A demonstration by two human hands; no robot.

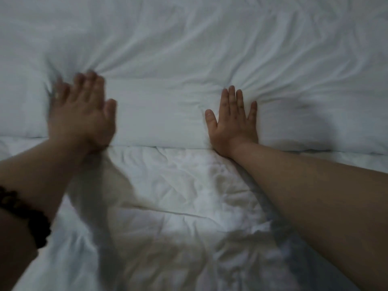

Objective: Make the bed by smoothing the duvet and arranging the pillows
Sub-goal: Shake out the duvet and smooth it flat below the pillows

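Left hand (81, 116) at 9 o'clock and right hand (233, 124) at 3 are pressed flat, fingers straight, on the pillow (159, 114). Fresh creases may be bunched by uneven pressure.

the single head-worn camera looked forward and steeply down at the white bedding (168, 196) from close above, wide-angled, with the left hand (81, 116) and right hand (232, 124) near mid-frame.
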